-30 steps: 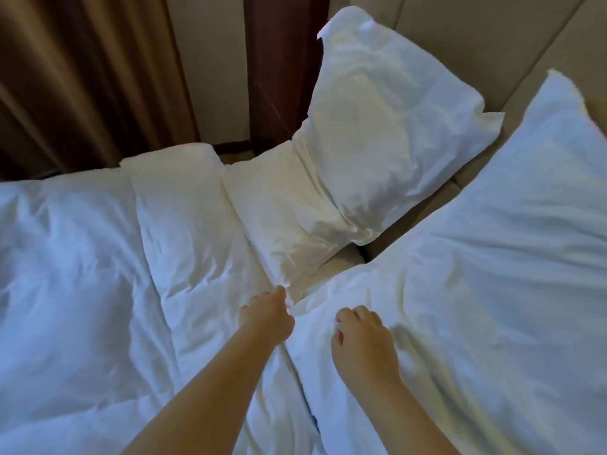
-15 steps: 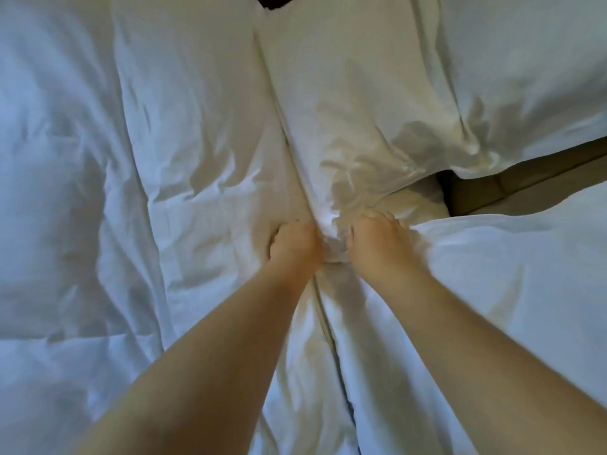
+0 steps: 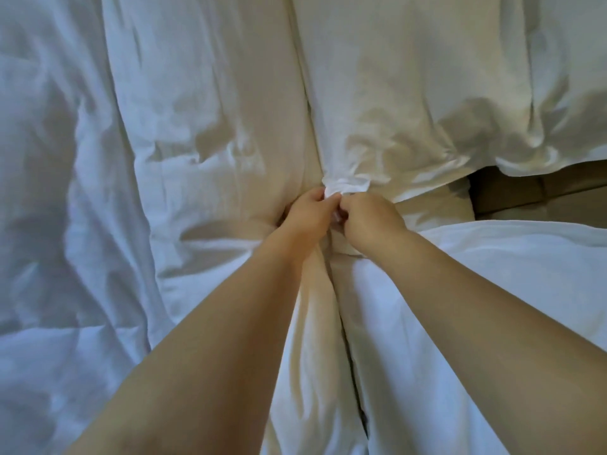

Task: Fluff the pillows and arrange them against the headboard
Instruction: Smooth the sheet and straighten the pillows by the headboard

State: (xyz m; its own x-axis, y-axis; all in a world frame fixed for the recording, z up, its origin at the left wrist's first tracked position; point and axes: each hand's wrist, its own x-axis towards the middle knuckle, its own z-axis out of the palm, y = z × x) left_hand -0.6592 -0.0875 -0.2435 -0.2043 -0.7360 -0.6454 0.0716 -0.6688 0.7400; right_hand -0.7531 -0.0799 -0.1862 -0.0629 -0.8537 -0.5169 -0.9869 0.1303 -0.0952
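Because a limp pillow is easiest to haul and shake by its corner, both hands are meeting at the centre of the view. The left hand [image 3: 308, 215] and right hand [image 3: 371, 220] are each pinching the bunched corner [image 3: 345, 188] of the pillow [image 3: 410, 93], which is lying toward one o'clock. Its white fabric case is gathering into tight folds at the grip and sagging softly elsewhere, suggesting flattened filling. A second pillow [image 3: 492, 290] is lying at four o'clock, a puffy, creased duvet [image 3: 82, 192] is spreading toward nine, and a tan panel [image 3: 542, 195] is showing at three.
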